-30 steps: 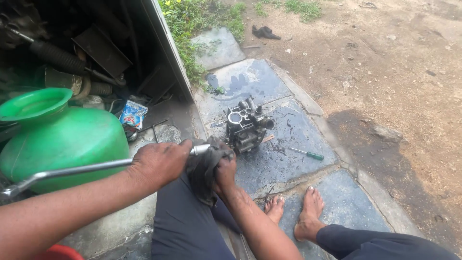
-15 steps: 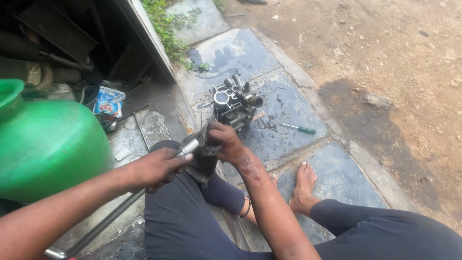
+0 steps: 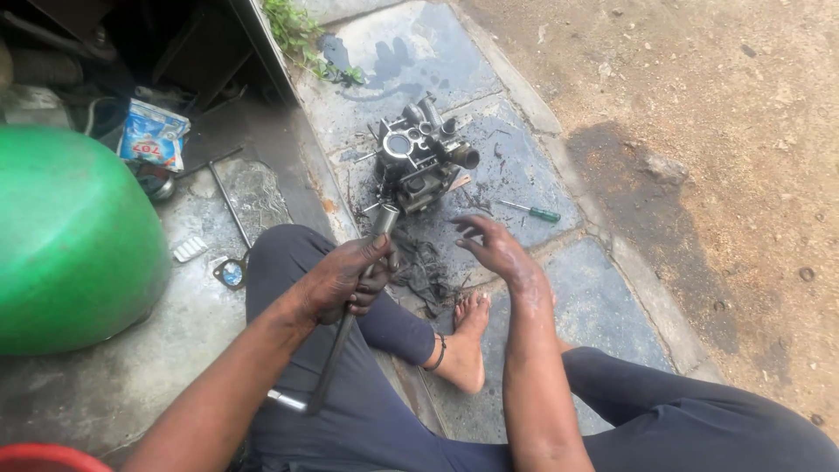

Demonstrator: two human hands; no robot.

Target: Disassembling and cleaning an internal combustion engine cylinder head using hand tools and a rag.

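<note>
The left hand point(image 3: 343, 278), coming up from the lower left of the frame, is closed in a fist around a long metal rod point(image 3: 350, 315) (a socket-type wrench, by the look of it), which slants from the lap up toward the centre, its tubular upper end just below a greasy metal engine part point(image 3: 421, 159). That part sits on the blue-grey stone slabs point(image 3: 411, 61) in the upper middle of the frame. The right hand point(image 3: 494, 247) is held out just right of centre with fingers spread and loose, holding nothing, hovering near the engine part but apart from it. Between the two hands lies a dark tangle of oily debris point(image 3: 424, 271) on the slab, and a bare foot point(image 3: 465, 336) rests just below it. A small green-handled screwdriver point(image 3: 531, 211) lies to the right of the engine part. At the left edge a large green container point(image 3: 70, 236) is cut off by the frame, with a blue and white packet point(image 3: 153, 135) above it and a thin metal bar point(image 3: 231, 203) on the concrete beside it. The rod's lower end lies across the dark trousers, hard to make out, and the upper left of the frame is too dark to read.
</note>
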